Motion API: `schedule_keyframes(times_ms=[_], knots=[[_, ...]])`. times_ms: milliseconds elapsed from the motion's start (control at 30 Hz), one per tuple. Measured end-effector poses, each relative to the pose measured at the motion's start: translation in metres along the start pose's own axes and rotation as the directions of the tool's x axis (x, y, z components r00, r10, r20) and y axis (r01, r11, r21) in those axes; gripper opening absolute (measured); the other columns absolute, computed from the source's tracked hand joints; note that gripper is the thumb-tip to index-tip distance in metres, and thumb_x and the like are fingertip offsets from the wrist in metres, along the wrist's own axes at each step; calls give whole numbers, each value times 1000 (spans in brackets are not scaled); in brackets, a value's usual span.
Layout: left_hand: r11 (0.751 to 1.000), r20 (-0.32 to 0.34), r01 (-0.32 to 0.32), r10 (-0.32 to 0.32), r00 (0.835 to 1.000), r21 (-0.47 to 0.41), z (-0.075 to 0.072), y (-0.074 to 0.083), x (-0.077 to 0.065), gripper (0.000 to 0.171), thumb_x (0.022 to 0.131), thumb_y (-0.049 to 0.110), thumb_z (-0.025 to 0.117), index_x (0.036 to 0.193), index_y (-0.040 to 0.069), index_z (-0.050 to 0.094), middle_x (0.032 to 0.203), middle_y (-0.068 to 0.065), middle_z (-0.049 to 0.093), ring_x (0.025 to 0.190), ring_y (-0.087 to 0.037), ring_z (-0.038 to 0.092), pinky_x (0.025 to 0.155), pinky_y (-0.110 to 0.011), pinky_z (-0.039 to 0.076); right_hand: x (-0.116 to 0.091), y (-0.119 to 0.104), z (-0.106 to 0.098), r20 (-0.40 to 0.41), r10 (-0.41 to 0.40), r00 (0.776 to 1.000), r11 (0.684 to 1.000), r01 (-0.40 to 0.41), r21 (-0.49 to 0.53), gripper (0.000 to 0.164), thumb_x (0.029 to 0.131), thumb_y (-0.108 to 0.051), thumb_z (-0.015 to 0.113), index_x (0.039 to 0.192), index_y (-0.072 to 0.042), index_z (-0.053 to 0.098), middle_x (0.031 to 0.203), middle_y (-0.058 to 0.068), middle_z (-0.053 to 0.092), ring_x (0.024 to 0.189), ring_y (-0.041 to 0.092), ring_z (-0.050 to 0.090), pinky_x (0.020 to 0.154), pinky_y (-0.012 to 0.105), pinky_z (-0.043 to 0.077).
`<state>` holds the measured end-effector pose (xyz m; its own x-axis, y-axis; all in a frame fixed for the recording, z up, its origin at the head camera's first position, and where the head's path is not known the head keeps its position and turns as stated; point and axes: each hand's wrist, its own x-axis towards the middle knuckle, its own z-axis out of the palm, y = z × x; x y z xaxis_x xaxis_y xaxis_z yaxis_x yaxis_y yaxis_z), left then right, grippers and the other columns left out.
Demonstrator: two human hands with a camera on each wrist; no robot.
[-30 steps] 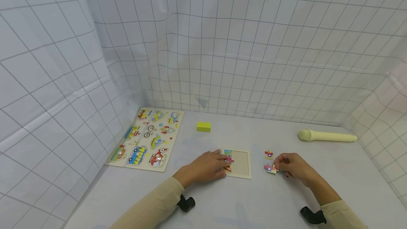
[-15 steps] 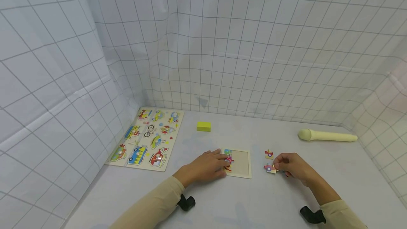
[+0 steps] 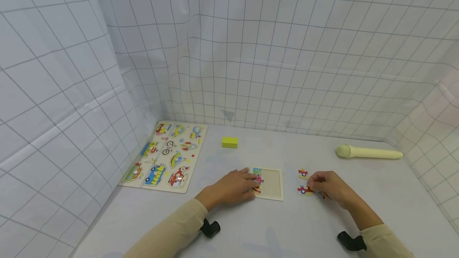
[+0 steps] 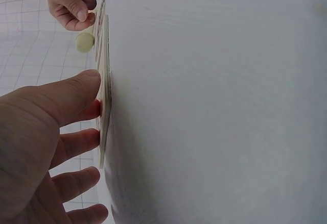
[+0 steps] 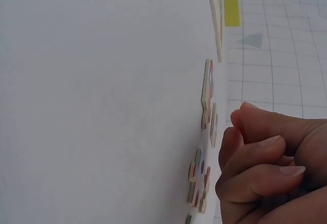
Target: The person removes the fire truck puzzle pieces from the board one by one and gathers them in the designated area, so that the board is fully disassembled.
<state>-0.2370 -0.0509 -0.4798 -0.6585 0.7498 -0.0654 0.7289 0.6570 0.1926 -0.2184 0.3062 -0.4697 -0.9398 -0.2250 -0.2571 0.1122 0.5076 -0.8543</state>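
Note:
In the head view my left hand [image 3: 234,186] lies at the left side of a small wooden puzzle tray [image 3: 272,184]. The left wrist view has its thumb and fingers spread, fingertips against the tray's side. Printed jigsaw pieces [image 3: 257,174] fill the tray's left part, partly under my fingers. My right hand [image 3: 330,188] is beside a loose red, blue and yellow jigsaw piece [image 3: 303,190]. Its fingers are curled with thumb and index tips together, and the right wrist view shows nothing between them. Another jigsaw piece [image 3: 303,173] lies just behind; others are partly hidden beneath the right hand.
A large peg puzzle board [image 3: 168,156] with vehicle pictures lies at the left. A yellow-green block [image 3: 230,143] stands behind the tray. Farther right lies a pale yellow microphone-shaped object [image 3: 373,153]. Grid-patterned white cloth [image 3: 272,71] walls in the table.
The piece by my right fingertips looked pink earlier and now shows red with blue and yellow. My right hand has shifted very slightly; the left hand and tray stay put.

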Motion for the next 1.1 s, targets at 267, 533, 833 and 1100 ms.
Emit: schedule_keyframes(times_ms=[267,533,833,1100], knots=[[1000,12,21,-20,1000,-19,-1,1,-2,43,103,42,59,143,27,61,156,6,49,150,-28,36,116,-53,36,16,-26,16,63,-16,998,999,14,44,30,102,-22,63,115,5,66,80,5,56,56,11,42,45,21,32],[998,-69,52,-54,996,-39,-3,1,-2,39,103,36,59,139,23,65,147,1,58,145,-29,44,115,-50,38,48,-55,58,116,1,993,996,-11,90,31,101,-24,64,117,2,70,92,7,66,60,12,47,45,21,31],[999,-70,35,-37,997,-31,-1,-2,-1,33,104,38,57,132,26,70,146,0,59,145,-32,44,113,-54,40,70,-66,91,144,-39,989,997,28,76,24,98,-11,63,114,5,70,76,1,59,55,11,43,47,22,30],[999,-39,32,-32,999,-5,-1,-3,-3,34,104,39,57,134,29,69,149,0,57,145,-36,43,111,-58,41,75,-68,101,118,-36,992,998,30,57,14,94,-3,66,105,4,69,76,2,57,57,11,44,50,24,36]])
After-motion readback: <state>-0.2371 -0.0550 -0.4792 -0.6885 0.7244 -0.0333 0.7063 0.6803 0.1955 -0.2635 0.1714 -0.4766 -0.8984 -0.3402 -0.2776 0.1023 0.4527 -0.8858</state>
